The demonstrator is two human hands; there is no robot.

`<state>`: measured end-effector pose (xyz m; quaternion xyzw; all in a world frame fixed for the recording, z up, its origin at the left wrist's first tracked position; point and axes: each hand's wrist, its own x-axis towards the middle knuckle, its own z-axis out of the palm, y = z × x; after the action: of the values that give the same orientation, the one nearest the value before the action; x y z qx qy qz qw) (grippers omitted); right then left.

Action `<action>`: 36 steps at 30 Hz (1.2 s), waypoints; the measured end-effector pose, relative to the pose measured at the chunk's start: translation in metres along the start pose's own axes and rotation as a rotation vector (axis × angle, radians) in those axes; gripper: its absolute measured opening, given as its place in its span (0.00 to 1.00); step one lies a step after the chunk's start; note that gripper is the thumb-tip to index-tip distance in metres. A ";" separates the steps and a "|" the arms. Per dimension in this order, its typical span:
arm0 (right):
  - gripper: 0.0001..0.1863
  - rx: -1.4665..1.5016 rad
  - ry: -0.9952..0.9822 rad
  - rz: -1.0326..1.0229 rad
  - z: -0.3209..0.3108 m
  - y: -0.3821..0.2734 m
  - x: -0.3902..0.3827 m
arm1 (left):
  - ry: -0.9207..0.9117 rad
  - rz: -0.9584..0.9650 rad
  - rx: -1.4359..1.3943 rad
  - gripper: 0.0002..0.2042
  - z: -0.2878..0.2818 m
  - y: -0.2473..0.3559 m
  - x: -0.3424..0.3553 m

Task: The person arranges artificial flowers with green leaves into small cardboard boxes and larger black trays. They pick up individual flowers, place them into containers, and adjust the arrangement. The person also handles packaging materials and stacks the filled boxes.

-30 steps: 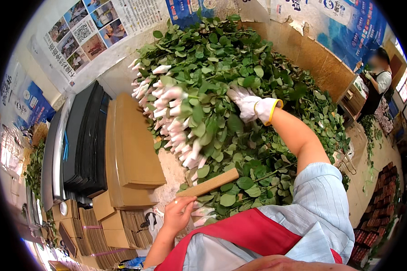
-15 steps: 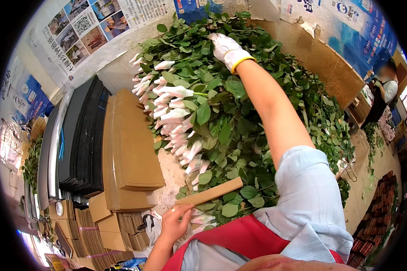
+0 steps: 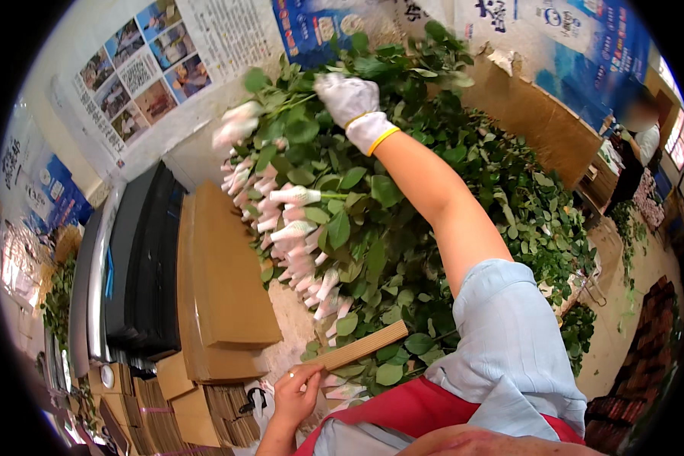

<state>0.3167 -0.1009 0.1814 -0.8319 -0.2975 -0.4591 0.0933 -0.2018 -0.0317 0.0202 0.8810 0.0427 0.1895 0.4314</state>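
My right hand point(image 3: 351, 105), in a white glove with a yellow cuff edge, is closed round leafy rose stems at the far side of a big heap. The buds of these raised roses point(image 3: 237, 124), in pale net sleeves, point left and are blurred. Below them spreads the heap of roses point(image 3: 403, 243), its netted buds point(image 3: 292, 229) lined along the left side. Bare and near the front, my left hand point(image 3: 296, 391) pinches one end of a corrugated cardboard strip point(image 3: 365, 344). The strip slants up to the right over the nearest leaves.
Left of the heap stand brown cardboard sheets point(image 3: 224, 281) and a stack of black sheets point(image 3: 140, 266). Folded cardboard point(image 3: 197, 414) and black-handled scissors point(image 3: 255, 399) lie at the front left. A cardboard wall point(image 3: 524, 121) borders the back right; another person point(image 3: 634, 163) stands beyond.
My right hand has moved left and lifted rose stems, raising their buds above the heap. My left hand still holds the cardboard strip. The whole view has shifted slightly.
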 end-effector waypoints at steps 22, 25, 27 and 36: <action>0.19 0.105 -0.392 -0.242 -0.223 -0.058 -0.134 | -0.234 -0.025 -1.998 0.38 -0.021 -0.035 0.136; 0.20 0.072 -0.430 -0.233 -0.208 -0.051 -0.143 | 0.059 -0.327 -1.609 0.33 -0.008 -0.040 0.141; 0.19 0.046 -0.446 -0.187 -0.198 -0.045 -0.143 | 0.221 -0.481 -1.086 0.33 0.003 -0.050 0.146; 0.12 0.047 -0.425 -0.110 -0.175 -0.067 -0.144 | 0.048 -0.073 0.325 0.30 0.042 -0.104 0.181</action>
<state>0.0960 -0.1807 0.1538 -0.8900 -0.3661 -0.2708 0.0225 -0.0098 0.0452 -0.0296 0.9321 0.1152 0.1854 0.2889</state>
